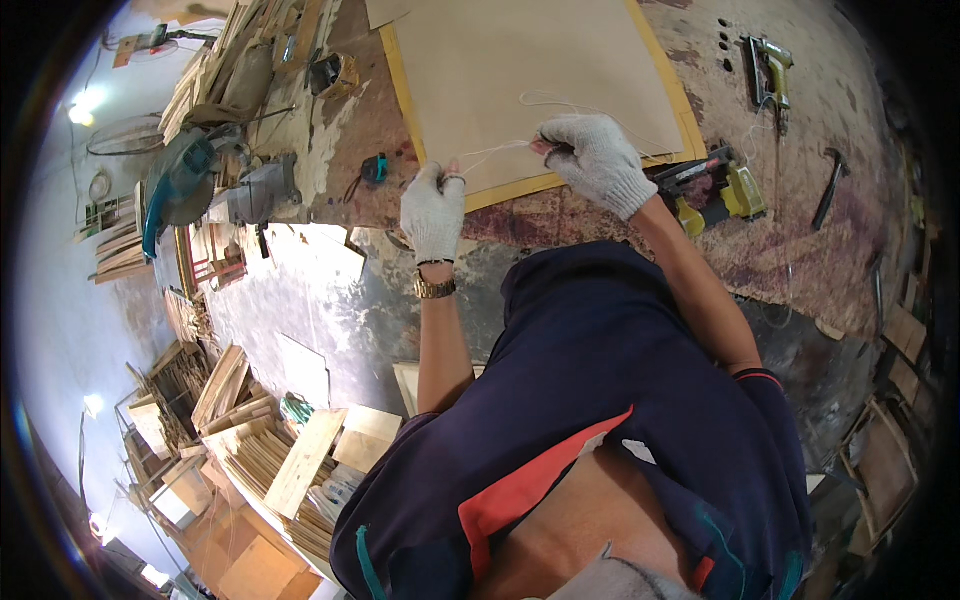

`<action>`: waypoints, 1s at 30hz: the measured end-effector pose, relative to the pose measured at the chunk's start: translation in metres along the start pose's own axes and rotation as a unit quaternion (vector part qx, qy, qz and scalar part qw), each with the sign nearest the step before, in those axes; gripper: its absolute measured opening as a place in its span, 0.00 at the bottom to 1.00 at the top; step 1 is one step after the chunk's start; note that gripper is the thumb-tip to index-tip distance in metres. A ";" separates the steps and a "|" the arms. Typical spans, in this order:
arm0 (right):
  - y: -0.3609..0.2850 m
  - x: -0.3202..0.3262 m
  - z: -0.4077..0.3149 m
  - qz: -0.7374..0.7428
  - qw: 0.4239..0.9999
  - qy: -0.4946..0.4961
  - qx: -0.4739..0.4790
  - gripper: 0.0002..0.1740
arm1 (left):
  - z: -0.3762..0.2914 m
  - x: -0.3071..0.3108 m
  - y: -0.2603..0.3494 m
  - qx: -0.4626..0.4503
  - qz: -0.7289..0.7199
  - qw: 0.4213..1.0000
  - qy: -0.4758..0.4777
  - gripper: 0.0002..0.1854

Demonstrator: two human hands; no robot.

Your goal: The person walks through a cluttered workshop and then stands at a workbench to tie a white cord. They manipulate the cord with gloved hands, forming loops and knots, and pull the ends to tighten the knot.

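My left hand [436,208], in a white knit glove with bare fingertips, pinches a thin white string [495,150] at the near left edge of a flat panel. My right hand [592,157], gloved alike, grips the same string further right, and a loop of it trails over the panel. Beneath both hands lies the large beige panel [525,67] with yellow edge strips. Close to my right hand rests a yellow-green and black nail gun [712,199] on the worn bench.
A second air stapler [772,71] and a claw hammer [829,191] lie at the right of the bench. A tape measure [375,169] sits left of the panel. Further left stands a teal miter saw [180,176]. Wood boards [300,465] are stacked on the lower left.
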State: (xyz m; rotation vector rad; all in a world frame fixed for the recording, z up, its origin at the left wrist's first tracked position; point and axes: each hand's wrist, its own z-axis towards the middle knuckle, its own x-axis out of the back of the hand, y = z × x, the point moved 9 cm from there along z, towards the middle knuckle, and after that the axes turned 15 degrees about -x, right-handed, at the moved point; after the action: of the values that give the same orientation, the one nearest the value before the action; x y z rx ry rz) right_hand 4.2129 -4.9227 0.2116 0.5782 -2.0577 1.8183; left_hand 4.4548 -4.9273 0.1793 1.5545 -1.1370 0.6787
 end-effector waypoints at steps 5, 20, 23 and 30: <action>-0.012 -0.008 -0.001 -0.033 0.997 -0.024 0.059 0.09 | -0.012 0.023 0.073 -0.271 -0.238 0.905 0.224 0.15; 0.014 0.005 0.001 -0.057 0.997 -0.026 -0.045 0.10 | 0.004 -0.050 0.057 -0.084 -0.633 0.766 -0.068 0.14; 0.009 -0.004 -0.001 -0.053 0.998 -0.034 -0.017 0.11 | 0.003 -0.051 0.059 -0.086 -0.710 0.692 -0.092 0.14; -0.009 -0.021 -0.011 -0.062 0.995 -0.031 0.064 0.09 | 0.010 -0.041 0.052 -0.080 -0.716 0.693 0.030 0.13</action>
State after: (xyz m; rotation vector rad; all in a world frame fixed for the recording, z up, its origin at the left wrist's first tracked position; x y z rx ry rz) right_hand 4.2358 -4.9109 0.2103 0.7891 -1.9061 1.8910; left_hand 4.3907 -4.9243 0.1623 1.6929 0.2946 -0.4486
